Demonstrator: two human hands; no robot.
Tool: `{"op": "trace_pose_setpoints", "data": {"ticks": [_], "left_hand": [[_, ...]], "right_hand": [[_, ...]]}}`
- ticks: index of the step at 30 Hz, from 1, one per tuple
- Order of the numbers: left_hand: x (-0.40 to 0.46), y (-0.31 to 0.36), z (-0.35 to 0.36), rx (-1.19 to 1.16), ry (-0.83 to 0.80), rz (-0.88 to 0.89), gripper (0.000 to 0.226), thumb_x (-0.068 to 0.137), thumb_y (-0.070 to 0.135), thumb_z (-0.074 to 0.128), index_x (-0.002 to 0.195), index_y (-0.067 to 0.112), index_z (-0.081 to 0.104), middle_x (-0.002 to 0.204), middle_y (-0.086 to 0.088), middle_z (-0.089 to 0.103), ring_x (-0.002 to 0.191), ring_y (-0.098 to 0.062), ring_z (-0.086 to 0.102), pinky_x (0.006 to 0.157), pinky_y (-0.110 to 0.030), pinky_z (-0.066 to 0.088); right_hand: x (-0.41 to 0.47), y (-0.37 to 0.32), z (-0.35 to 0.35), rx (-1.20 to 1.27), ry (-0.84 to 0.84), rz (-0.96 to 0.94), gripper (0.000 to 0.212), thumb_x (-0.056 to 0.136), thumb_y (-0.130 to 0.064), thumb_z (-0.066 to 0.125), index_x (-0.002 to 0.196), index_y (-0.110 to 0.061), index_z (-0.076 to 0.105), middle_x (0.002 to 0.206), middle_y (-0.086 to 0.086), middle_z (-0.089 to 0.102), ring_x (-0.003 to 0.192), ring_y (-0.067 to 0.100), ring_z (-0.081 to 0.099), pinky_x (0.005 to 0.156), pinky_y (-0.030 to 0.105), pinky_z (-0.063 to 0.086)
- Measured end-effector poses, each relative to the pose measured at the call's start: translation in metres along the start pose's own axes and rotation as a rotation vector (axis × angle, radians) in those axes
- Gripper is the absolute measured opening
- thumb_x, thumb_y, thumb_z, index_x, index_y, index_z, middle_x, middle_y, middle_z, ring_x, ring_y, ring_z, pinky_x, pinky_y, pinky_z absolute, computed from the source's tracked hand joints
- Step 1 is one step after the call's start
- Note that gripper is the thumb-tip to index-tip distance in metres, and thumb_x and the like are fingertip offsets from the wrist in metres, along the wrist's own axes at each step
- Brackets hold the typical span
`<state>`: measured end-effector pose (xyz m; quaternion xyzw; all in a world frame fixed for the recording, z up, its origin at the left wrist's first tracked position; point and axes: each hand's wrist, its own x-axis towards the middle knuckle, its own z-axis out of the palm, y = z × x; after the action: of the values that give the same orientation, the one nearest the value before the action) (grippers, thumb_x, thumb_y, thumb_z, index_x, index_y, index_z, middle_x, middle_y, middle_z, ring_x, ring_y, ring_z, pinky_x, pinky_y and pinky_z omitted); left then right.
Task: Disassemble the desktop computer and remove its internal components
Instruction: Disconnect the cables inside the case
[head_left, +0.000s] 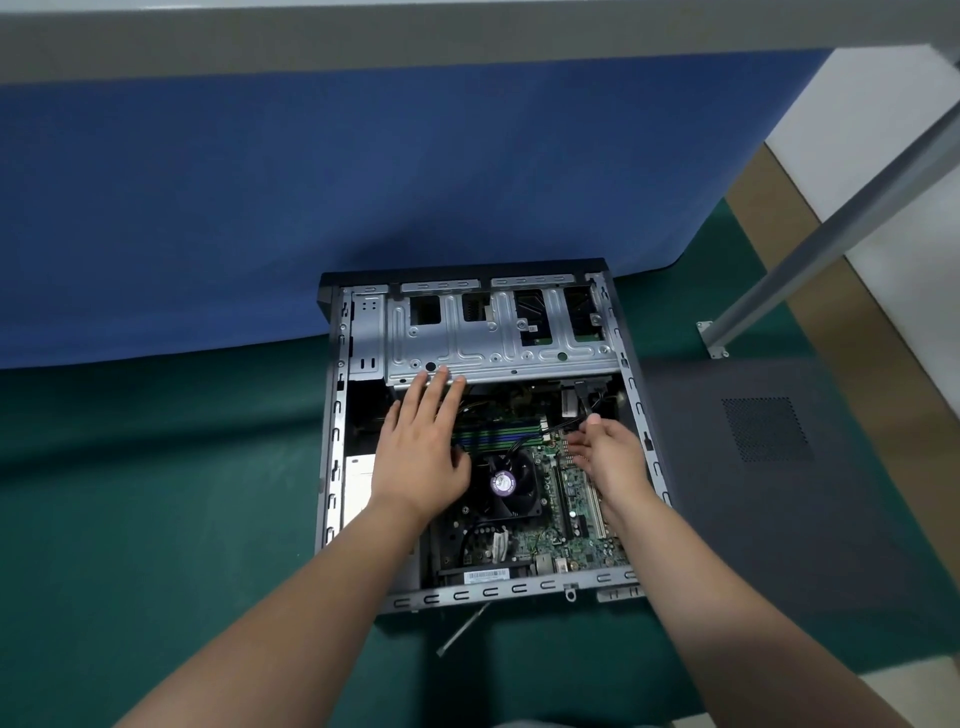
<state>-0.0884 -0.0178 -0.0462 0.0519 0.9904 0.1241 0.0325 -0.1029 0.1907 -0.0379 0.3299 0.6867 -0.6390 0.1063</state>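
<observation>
A: Where's the desktop computer (332, 467)?

B: Flat on the green mat (156, 493), side panel (753, 431) off, lying right of it.

A: Hands?

B: Left hand (421, 457) flat, fingers straight, touching the drive cage (498, 332) edge. Right hand (608, 457) near the black cables (587, 405) under the cage; whether it pinches one, can't tell.

A: Progress?

B: Early, I'd say: CPU fan (504, 483), memory sticks (493, 436) and motherboard (571, 540) all seated.

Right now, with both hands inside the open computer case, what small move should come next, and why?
Probably unplug the black cable first. The right hand is at it near the silver metal drive cage, seemingly pinching it, though the grip is unclear. The left hand rests open with its fingers on the cage's front edge. The cable runs up toward the cage, so it may hinder lifting.
</observation>
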Motion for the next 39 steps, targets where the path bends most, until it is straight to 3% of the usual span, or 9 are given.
{"op": "trace_pose_setpoints", "data": {"ticks": [10, 13, 16, 20, 25, 28, 30, 33, 39], "left_hand": [[0.000, 0.002, -0.003, -0.003, -0.012, -0.001, 0.080, 0.081, 0.032, 0.053, 0.150, 0.023, 0.014, 0.158, 0.001, 0.010, 0.146, -0.020, 0.002, 0.115, -0.044, 0.022], [0.000, 0.002, -0.003, -0.010, -0.012, -0.002, 0.081, 0.080, 0.032, 0.054, 0.150, 0.023, 0.015, 0.158, 0.000, 0.010, 0.146, -0.020, 0.002, 0.114, -0.044, 0.025], [0.000, 0.003, -0.004, -0.014, -0.014, -0.004, 0.081, 0.080, 0.031, 0.055, 0.150, 0.023, 0.014, 0.158, 0.000, 0.010, 0.146, -0.021, 0.003, 0.113, -0.044, 0.027], [0.000, 0.003, -0.005, -0.023, -0.016, -0.006, 0.081, 0.080, 0.029, 0.055, 0.150, 0.022, 0.016, 0.158, 0.000, 0.012, 0.146, -0.021, 0.004, 0.112, -0.043, 0.029], [0.000, 0.003, -0.005, -0.023, -0.024, -0.010, 0.081, 0.079, 0.030, 0.055, 0.150, 0.022, 0.017, 0.158, 0.000, 0.013, 0.145, -0.020, 0.004, 0.110, -0.041, 0.032], [0.000, 0.003, -0.004, -0.025, -0.028, -0.007, 0.081, 0.079, 0.031, 0.054, 0.150, 0.022, 0.017, 0.157, 0.000, 0.014, 0.145, -0.021, 0.005, 0.109, -0.040, 0.034], [0.000, 0.002, -0.004, -0.029, -0.032, -0.009, 0.082, 0.078, 0.032, 0.054, 0.150, 0.021, 0.016, 0.158, 0.000, 0.013, 0.146, -0.020, 0.005, 0.109, -0.040, 0.034], [0.000, 0.002, -0.005, -0.033, -0.036, -0.010, 0.082, 0.078, 0.032, 0.054, 0.150, 0.021, 0.016, 0.158, -0.001, 0.014, 0.146, -0.020, 0.005, 0.108, -0.040, 0.036], [0.000, 0.003, -0.006, -0.032, -0.037, -0.010, 0.082, 0.077, 0.031, 0.055, 0.149, 0.020, 0.018, 0.157, -0.001, 0.017, 0.145, -0.021, 0.008, 0.106, -0.040, 0.039]], "right_hand": [[0.000, 0.016, -0.011, 0.091, -0.092, 0.148, 0.023, 0.098, -0.005, 0.045, 0.119, -0.005, 0.054, 0.112, 0.012, 0.060, 0.102, 0.022, 0.059, 0.089, 0.034, 0.050], [0.005, 0.027, -0.017, -0.011, -0.012, 0.168, 0.032, 0.094, 0.003, 0.046, 0.122, -0.010, 0.051, 0.107, 0.010, 0.056, 0.085, 0.014, 0.057, 0.070, 0.022, 0.052], [0.019, 0.029, -0.013, -0.153, 0.009, 0.186, 0.038, 0.090, 0.008, 0.044, 0.124, -0.007, 0.047, 0.098, 0.011, 0.057, 0.077, 0.018, 0.055, 0.068, 0.028, 0.049], [0.044, 0.022, 0.000, -0.411, 0.013, 0.060, 0.028, 0.089, 0.003, 0.045, 0.116, -0.006, 0.048, 0.078, 0.006, 0.053, 0.061, 0.015, 0.047, 0.051, 0.024, 0.036], [0.065, 0.018, 0.013, -0.652, -0.023, -0.036, 0.011, 0.088, -0.002, 0.052, 0.089, -0.013, 0.052, 0.075, 0.007, 0.057, 0.075, 0.025, 0.055, 0.067, 0.028, 0.043], [0.073, 0.018, 0.021, -0.598, -0.022, -0.001, 0.026, 0.094, -0.016, 0.054, 0.070, -0.019, 0.045, 0.079, 0.009, 0.057, 0.075, 0.025, 0.056, 0.068, 0.033, 0.048], [0.077, 0.017, 0.022, -0.539, -0.004, 0.077, 0.030, 0.099, -0.017, 0.046, 0.069, -0.016, 0.045, 0.079, 0.013, 0.056, 0.067, 0.027, 0.056, 0.059, 0.032, 0.053], [0.080, 0.019, 0.018, -0.452, 0.013, 0.116, 0.025, 0.100, -0.012, 0.039, 0.079, -0.011, 0.052, 0.071, 0.008, 0.054, 0.053, 0.017, 0.049, 0.032, 0.017, 0.034], [0.074, 0.023, 0.023, -0.486, 0.023, 0.114, 0.022, 0.099, -0.009, 0.037, 0.084, -0.017, 0.051, 0.079, 0.000, 0.044, 0.059, 0.005, 0.033, 0.051, 0.012, 0.027]]}}
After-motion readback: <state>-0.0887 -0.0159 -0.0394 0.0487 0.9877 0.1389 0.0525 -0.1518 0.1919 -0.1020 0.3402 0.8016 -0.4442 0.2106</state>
